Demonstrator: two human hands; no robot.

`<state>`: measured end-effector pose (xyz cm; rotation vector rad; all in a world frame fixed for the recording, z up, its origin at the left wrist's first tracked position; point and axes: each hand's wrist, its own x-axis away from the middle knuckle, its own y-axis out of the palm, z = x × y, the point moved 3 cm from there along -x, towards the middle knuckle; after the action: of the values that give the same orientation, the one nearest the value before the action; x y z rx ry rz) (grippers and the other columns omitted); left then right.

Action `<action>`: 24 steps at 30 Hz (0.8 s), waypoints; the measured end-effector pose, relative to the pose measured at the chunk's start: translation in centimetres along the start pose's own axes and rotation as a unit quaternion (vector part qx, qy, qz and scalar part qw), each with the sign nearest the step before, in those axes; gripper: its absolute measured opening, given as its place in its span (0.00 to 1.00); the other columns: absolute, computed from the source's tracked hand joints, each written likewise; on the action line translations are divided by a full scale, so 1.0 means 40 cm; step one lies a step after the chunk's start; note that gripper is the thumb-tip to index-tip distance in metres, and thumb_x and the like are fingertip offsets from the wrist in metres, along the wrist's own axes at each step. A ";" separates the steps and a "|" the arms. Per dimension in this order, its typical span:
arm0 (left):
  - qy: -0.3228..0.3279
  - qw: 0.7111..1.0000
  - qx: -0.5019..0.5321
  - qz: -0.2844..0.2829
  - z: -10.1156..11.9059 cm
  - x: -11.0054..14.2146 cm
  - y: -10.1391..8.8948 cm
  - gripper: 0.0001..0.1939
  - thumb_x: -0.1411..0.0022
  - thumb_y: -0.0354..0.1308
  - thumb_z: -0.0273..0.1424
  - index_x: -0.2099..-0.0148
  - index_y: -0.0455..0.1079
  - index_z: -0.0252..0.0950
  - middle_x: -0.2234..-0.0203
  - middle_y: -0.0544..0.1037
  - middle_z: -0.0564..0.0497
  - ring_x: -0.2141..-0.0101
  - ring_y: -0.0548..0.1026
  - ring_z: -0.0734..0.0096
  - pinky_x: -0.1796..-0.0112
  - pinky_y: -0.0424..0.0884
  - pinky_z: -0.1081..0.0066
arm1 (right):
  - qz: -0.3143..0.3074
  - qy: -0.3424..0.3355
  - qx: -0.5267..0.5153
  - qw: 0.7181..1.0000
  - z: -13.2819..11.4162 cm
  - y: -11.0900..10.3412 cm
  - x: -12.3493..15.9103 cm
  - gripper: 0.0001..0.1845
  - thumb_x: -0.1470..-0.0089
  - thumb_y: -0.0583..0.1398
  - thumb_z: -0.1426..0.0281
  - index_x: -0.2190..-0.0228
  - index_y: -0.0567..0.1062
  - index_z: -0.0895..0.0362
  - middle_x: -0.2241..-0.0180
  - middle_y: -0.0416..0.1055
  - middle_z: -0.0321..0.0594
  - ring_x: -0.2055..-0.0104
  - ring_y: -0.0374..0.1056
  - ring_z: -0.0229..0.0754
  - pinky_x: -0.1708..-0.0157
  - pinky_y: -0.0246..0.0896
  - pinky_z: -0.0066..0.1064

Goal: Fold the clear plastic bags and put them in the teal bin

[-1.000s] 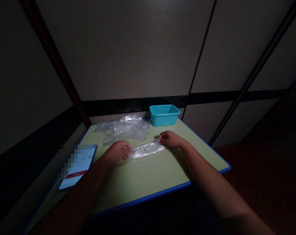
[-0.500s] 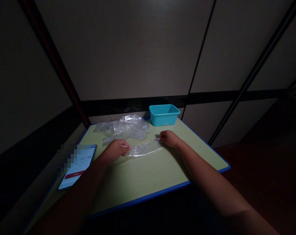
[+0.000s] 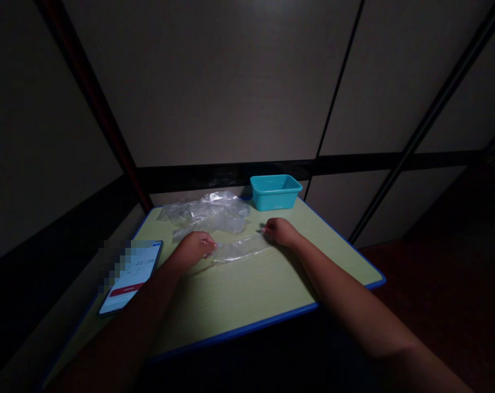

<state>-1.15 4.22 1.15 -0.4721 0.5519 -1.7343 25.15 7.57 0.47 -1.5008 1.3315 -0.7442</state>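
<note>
A clear plastic bag [image 3: 241, 249], folded to a narrow strip, stretches between my two hands just above the table. My left hand [image 3: 197, 248] pinches its left end between thumb and fingers. At the other end, my right hand [image 3: 278, 231] is closed on the far corner of the same bag. Behind my left hand lies a loose heap of crumpled clear plastic bags [image 3: 210, 212]. A turquoise plastic basket [image 3: 275, 201] stands behind my right hand, apart from it; its inside shows only in part.
The pale green table [image 3: 247, 305] has a blue edge. A phone [image 3: 135, 275] with a lit screen lies at its left side, near my left forearm. Light cabinet panels [image 3: 231, 82] with dark strips rise right behind the table.
Both hands hold the bag in almost the same place. The strip looks slightly smoother, and my left hand has shifted a little. The basket and the heap have not moved.
</note>
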 end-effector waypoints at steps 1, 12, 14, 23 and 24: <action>0.002 1.000 0.000 0.002 -0.001 0.000 0.000 0.10 0.57 0.55 0.38 0.79 0.66 0.35 0.85 0.70 0.54 0.80 0.68 0.72 0.76 0.63 0.73 | -0.006 0.001 -0.011 1.000 0.002 -0.002 0.000 0.14 0.47 0.56 0.64 0.71 0.76 0.62 0.74 0.73 0.44 0.76 0.59 0.35 0.77 0.46 0.26; 0.011 1.000 -0.015 0.017 -0.001 0.000 -0.005 0.10 0.58 0.56 0.37 0.78 0.67 0.35 0.84 0.72 0.53 0.79 0.69 0.70 0.76 0.62 0.72 | -0.018 0.028 -0.024 0.999 0.013 -0.013 0.002 0.08 0.51 0.58 0.72 0.72 0.76 0.63 0.73 0.74 0.43 0.74 0.62 0.36 0.75 0.49 0.25; 0.013 0.999 -0.022 0.021 -0.001 0.000 -0.005 0.10 0.57 0.56 0.37 0.78 0.67 0.35 0.84 0.72 0.53 0.79 0.69 0.70 0.76 0.62 0.72 | -0.011 0.027 -0.020 0.999 0.012 -0.013 0.001 0.07 0.50 0.58 0.72 0.71 0.76 0.62 0.72 0.74 0.44 0.73 0.62 0.37 0.75 0.49 0.25; 0.023 0.995 -0.081 0.054 0.016 0.006 -0.013 0.09 0.55 0.53 0.36 0.79 0.66 0.36 0.83 0.69 0.54 0.77 0.66 0.70 0.76 0.58 0.73 | 0.007 0.031 0.009 0.999 0.010 -0.006 0.000 0.07 0.49 0.58 0.69 0.70 0.75 0.60 0.71 0.73 0.43 0.73 0.63 0.37 0.75 0.47 0.26; 0.024 0.994 -0.089 0.059 0.018 0.007 -0.013 0.09 0.54 0.53 0.36 0.79 0.66 0.36 0.83 0.69 0.54 0.77 0.66 0.70 0.75 0.57 0.73 | 0.006 0.030 0.014 0.999 0.009 -0.005 0.001 0.07 0.49 0.58 0.69 0.70 0.75 0.60 0.71 0.73 0.43 0.72 0.63 0.37 0.75 0.47 0.26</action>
<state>-1.19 3.96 2.06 -0.5137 0.7599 -1.5949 25.55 7.62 0.54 -1.4570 1.3679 -0.8024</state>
